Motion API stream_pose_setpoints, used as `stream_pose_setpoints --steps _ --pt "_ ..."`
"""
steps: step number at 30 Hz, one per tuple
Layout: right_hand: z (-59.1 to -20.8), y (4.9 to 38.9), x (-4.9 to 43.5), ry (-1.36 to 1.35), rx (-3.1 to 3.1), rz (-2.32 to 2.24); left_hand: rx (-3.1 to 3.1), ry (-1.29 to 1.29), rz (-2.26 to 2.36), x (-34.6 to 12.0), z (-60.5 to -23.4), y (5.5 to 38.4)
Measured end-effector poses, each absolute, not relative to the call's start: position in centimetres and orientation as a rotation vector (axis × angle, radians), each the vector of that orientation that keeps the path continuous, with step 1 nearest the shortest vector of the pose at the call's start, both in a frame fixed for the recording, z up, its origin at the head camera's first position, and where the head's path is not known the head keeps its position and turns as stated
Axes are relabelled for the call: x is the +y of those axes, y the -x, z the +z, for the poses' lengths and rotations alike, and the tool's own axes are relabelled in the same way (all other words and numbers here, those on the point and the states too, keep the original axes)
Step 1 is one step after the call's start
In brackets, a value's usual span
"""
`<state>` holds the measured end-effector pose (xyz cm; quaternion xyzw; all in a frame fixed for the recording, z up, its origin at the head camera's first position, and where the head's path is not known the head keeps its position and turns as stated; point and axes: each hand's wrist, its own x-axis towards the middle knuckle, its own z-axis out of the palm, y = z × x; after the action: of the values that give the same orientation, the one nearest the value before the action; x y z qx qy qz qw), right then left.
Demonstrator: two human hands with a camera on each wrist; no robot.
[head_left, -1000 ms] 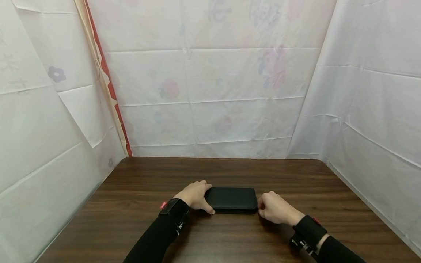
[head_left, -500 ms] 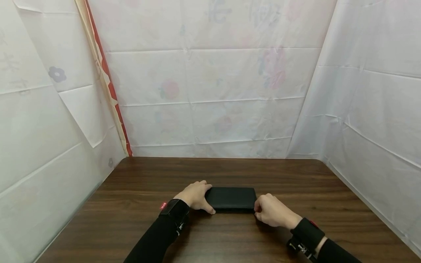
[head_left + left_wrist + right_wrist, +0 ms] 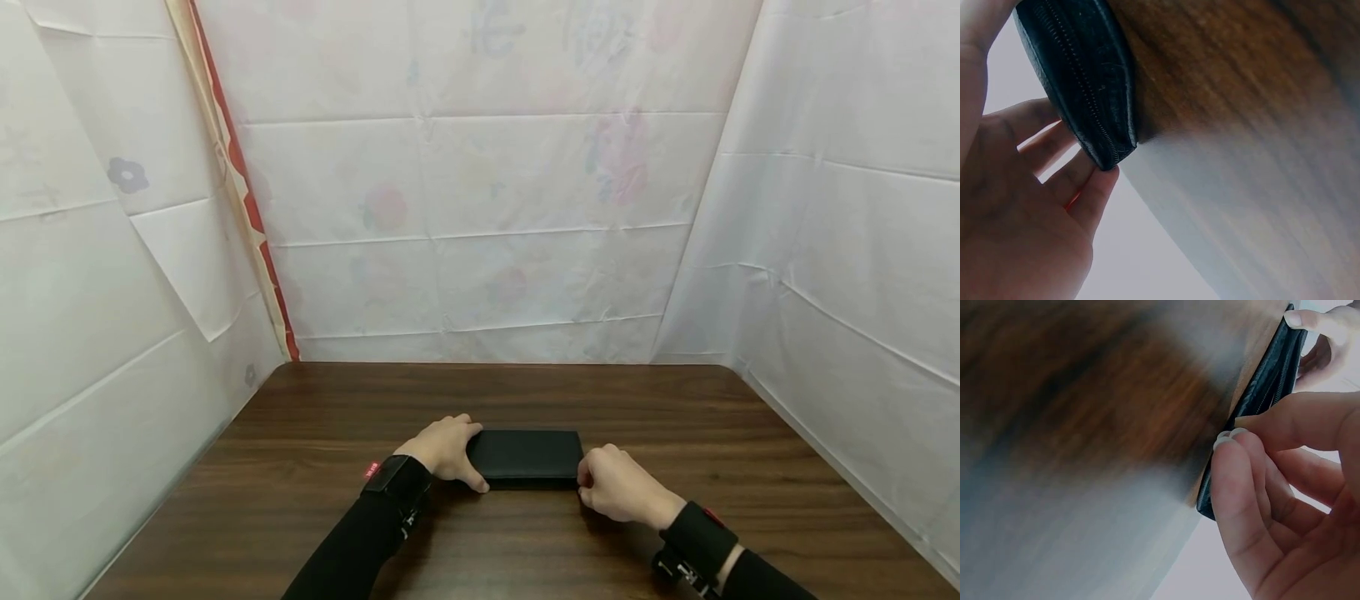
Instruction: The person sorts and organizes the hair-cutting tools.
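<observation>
A black zip-around wallet (image 3: pixel 525 454) lies flat on the wooden table, its long side facing me. My left hand (image 3: pixel 442 450) holds its left end, the thumb at the near corner and the fingers at the far corner. The zipper teeth (image 3: pixel 1079 75) run along the wallet's edge in the left wrist view. At the right end, my right hand (image 3: pixel 617 483) has thumb and curled fingertips (image 3: pixel 1224 442) pinched together at the zipped edge. Whatever small part sits between them is hidden. Beyond the right thumb, the wallet's edge (image 3: pixel 1266 378) shows a narrow gap along the zipper.
The dark wood-grain table (image 3: pixel 375 392) stretches around the wallet on all sides. White printed sheets (image 3: pixel 480 208) hang behind it and along both sides, with a red-and-cream strip (image 3: pixel 247 200) at the back left corner.
My right hand has shifted slightly left and nearer to me along the wallet's right end, fingertips still pinched. The left hand keeps its hold, and the wallet stays in place.
</observation>
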<state>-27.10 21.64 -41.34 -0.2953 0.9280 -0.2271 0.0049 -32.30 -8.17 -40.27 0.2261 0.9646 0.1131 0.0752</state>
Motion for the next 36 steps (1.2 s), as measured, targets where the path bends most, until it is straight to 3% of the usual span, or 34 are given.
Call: stream_pose_setpoints --steps 36 --pt "-41.4 26.8 19.2 1.0 2.867 -0.704 2.893 -0.668 0.328 -8.0 -40.0 32.0"
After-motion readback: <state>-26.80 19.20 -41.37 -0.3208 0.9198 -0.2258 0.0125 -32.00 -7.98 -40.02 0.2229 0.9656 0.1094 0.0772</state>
